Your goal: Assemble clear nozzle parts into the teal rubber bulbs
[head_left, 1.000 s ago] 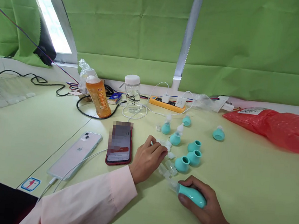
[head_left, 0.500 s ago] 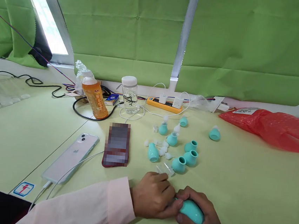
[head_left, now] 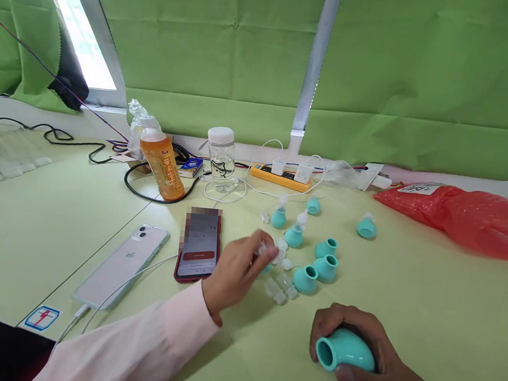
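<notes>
My right hand [head_left: 362, 350] is wrapped round a teal rubber bulb [head_left: 344, 350], its open mouth facing left, low over the table. My left hand [head_left: 237, 270] hovers over the small parts, fingers pinched on a small clear plastic piece [head_left: 262, 249]. Just right of it lie several loose clear and white pieces [head_left: 281, 289] and three open teal bulbs [head_left: 318, 268]. Farther back stand teal bulbs fitted with white tips [head_left: 295, 233], and one more [head_left: 366, 226] sits apart to the right.
A red-cased phone [head_left: 199, 245] and a white phone [head_left: 123, 265] on a cable lie to the left. An orange drink bottle [head_left: 163, 159], a clear jar [head_left: 221, 157], a yellow power strip [head_left: 282, 178] and a red plastic bag [head_left: 462, 216] line the back.
My left hand left the bulb in my right hand and moved up to the loose parts, pinching a clear piece. The bulb's clear tip is off and its mouth shows open.
</notes>
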`<state>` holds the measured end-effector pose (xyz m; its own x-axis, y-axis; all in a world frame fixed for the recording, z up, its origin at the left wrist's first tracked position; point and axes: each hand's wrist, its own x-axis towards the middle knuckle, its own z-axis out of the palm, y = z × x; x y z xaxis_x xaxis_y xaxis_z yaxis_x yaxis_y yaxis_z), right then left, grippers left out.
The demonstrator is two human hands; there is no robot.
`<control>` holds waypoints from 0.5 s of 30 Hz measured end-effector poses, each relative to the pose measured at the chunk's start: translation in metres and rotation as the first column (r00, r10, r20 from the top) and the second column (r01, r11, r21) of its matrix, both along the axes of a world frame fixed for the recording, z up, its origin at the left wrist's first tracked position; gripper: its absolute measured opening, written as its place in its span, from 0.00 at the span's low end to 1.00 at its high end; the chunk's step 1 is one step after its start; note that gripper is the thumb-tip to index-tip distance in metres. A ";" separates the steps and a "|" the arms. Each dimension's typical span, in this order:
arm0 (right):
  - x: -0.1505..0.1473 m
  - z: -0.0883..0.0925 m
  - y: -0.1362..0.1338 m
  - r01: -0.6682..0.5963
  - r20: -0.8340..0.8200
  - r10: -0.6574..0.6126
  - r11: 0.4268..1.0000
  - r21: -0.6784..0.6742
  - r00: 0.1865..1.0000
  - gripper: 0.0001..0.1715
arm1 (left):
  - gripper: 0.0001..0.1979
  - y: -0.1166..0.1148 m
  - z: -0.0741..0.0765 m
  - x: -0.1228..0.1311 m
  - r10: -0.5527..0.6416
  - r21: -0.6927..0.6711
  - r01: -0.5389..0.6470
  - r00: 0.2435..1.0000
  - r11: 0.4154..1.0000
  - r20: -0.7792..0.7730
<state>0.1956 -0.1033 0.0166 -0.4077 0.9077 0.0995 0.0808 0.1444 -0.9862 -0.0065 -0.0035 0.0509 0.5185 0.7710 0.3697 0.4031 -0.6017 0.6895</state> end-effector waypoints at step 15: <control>0.002 0.027 0.011 0.435 -0.120 -0.433 0.768 0.471 0.893 0.14 | 0.22 0.045 -0.043 0.002 0.169 0.287 -0.048 0.896 0.957 -0.411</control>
<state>0.1976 -0.0926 0.0441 0.0198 0.8262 0.5630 0.2452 0.5419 -0.8039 -0.0042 0.0419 0.0082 0.5906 0.7371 0.3283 0.6947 -0.6715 0.2578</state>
